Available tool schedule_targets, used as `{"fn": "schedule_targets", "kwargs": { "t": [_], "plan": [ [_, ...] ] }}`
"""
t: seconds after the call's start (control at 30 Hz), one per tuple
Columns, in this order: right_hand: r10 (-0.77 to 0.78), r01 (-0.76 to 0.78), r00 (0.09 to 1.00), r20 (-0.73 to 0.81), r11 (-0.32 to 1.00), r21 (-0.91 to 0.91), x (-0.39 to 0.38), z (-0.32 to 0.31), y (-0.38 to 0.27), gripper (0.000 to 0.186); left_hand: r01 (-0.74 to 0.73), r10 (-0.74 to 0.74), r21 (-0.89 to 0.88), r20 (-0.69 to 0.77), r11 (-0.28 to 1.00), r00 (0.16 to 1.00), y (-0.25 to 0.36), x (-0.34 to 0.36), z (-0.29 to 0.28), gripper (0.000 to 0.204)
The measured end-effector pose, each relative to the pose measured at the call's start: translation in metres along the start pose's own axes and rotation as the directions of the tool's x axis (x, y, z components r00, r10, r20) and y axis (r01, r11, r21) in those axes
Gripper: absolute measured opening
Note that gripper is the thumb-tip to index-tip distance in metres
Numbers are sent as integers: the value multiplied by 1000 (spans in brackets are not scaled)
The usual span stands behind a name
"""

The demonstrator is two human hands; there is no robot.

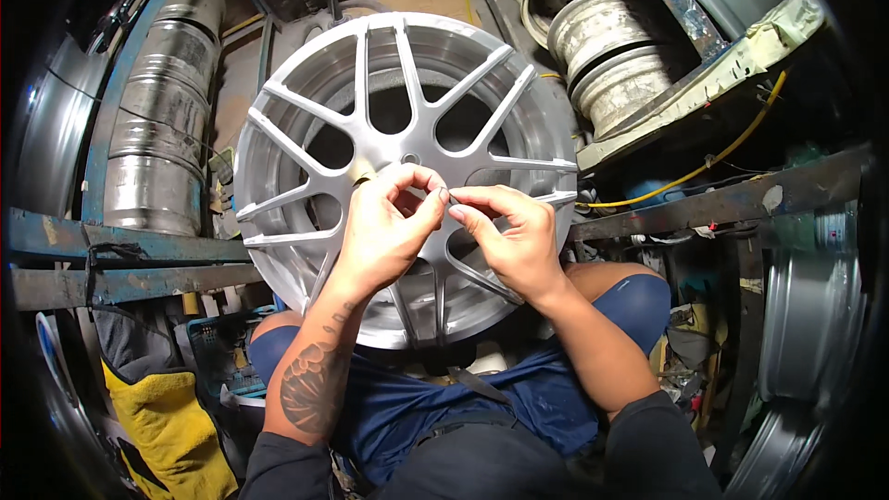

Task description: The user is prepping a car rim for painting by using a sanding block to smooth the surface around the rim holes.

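A large silver multi-spoke alloy wheel (378,141) lies face up in front of me, above my lap. Over its hub, my left hand (391,227) is closed, with thumb and forefinger pinched together. My right hand (515,239) meets it there, its thumb and forefinger pinched as well. Between the two sets of fingertips is a tiny dark thing, too small to name. A small pale yellowish piece (362,170) shows at the back of my left fingers; whether they hold it is unclear. Both hands hide part of the hub and lower spokes.
Silver wheel barrels (153,102) stand in a blue metal rack (102,143) on the left. Worn rims (607,37) are stacked at the back right. A yellow hose (736,146) runs along the right rack. A yellow cloth (171,426) hangs at lower left, near a blue basket (222,352).
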State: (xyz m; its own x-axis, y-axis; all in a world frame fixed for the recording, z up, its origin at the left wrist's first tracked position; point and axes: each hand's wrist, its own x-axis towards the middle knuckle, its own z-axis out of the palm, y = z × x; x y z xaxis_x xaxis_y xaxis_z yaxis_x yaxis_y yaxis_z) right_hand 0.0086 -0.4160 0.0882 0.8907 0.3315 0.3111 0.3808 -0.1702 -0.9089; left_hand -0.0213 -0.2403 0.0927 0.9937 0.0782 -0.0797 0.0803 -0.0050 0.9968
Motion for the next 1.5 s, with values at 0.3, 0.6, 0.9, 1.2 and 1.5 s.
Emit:
{"fn": "schedule_targets", "kwargs": {
  "t": [0.3,0.6,0.9,1.2,1.5],
  "plan": [
    [-37,39,999,22,994,-99,2,-10,0,15,33,-30,-49,61,998,998,-3,7,-6,19],
    [-173,181,983,61,965,-189,-2,-15,-5,26,97,-95,-1,202,995,975,15,7,-16,15],
    [43,92,936,350,929,-359,-22,-33,-4,26,-240,544,874,-32,422,838,0,47,-111,38],
    [356,136,691,629,791,-596,-78,-23,38,15,302,452,777,-26,-552,892,-63,69,-147,72],
    [466,275,600,650,643,-715,-96,-4,52,20,291,668,953,-160,-88,727,-81,92,-164,73]
  ]
}}
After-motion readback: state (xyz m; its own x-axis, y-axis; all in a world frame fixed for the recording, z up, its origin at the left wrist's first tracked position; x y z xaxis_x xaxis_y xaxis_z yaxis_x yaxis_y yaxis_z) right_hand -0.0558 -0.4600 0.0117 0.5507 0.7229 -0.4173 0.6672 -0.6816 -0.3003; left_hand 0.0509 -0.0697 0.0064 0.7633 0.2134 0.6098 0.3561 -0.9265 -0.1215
